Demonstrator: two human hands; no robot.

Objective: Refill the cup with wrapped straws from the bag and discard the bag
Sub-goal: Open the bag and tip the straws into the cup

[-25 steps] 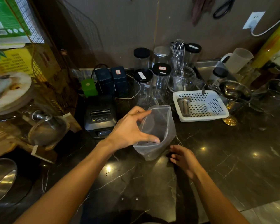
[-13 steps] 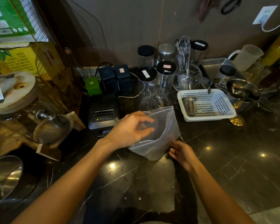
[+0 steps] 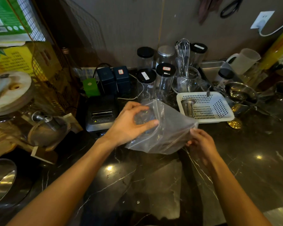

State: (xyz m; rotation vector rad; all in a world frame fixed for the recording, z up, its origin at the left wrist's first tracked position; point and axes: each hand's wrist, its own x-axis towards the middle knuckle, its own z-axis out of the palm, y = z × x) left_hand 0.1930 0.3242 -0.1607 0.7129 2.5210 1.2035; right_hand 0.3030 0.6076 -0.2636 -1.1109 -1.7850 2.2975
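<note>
- Since the earlier frame, the right hand [image 3: 201,142] has been raised from the counter [image 3: 252,160] to the bag's right edge, and the bag [image 3: 168,128] has been tilted further toward the left.
- Behind the bag, lidded jars [image 3: 164,79] are ranged close by; a white basket [image 3: 206,106] holding a steel cup [image 3: 187,108] is set just to its right.
- A black printer [image 3: 101,115] is placed just left of the left hand [image 3: 129,124], with a whisk [image 3: 183,51] standing among the jars further back.
- No object is seen between the hands and the bag.
- The bag is held clear of the counter, between both hands, at centre view.
- The left hand's fingers [image 3: 137,106] are curled narrowly around the bag's upper left portion, with the thumb pressed against the plastic.
- The right hand's fingers are closed on the bag's lower right edge; only the thumb tip is clearly seen.
- Whether straws remain inside the bag cannot be told.
</note>
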